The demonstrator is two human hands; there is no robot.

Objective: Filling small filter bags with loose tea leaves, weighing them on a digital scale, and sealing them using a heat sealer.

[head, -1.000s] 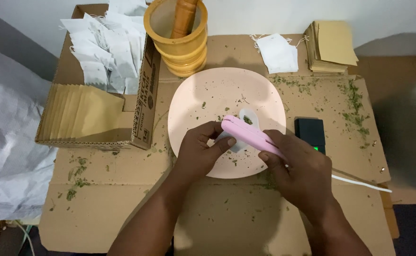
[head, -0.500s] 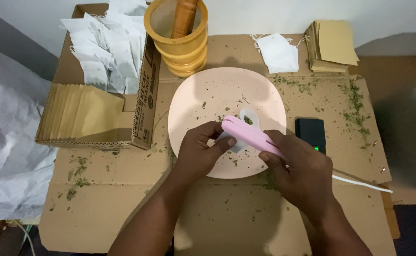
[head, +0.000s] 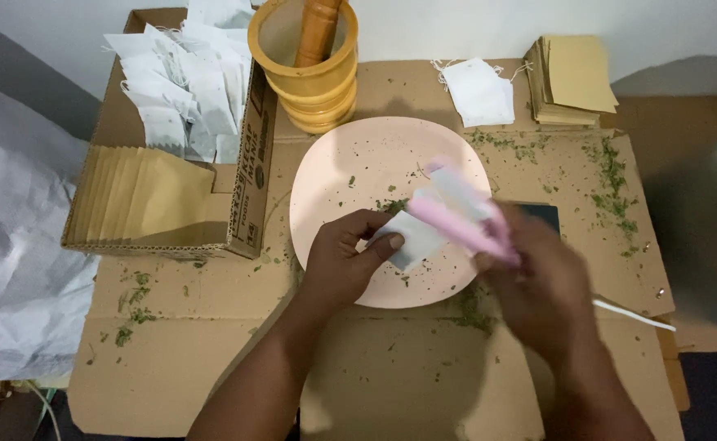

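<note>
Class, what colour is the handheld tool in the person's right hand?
Pink: the handheld tool, though motion-blurred, shows in the head view.

Our right hand (head: 538,286) smears into motion blur, so we can't read its grip on the pink sealer (head: 460,216). It half covers the black box (head: 542,214). The pestle (head: 318,28) runs off the top edge.

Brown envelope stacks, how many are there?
2: one stack of brown envelopes at the far right corner, another row standing inside the cardboard box at left. More may be hidden.
</note>
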